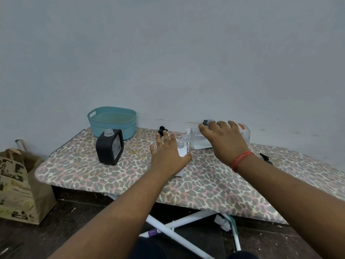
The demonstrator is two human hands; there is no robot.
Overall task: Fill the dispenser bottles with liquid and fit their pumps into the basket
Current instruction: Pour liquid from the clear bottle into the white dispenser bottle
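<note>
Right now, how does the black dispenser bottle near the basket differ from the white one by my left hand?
The black dispenser bottle has a dark casing; the white dispenser bottle is pale. The black one stands free and untouched in front of the teal basket; the white one is partly hidden behind the left hand. The black one looks bigger. Both stand upright, clear necks open, no pump fitted.
</note>
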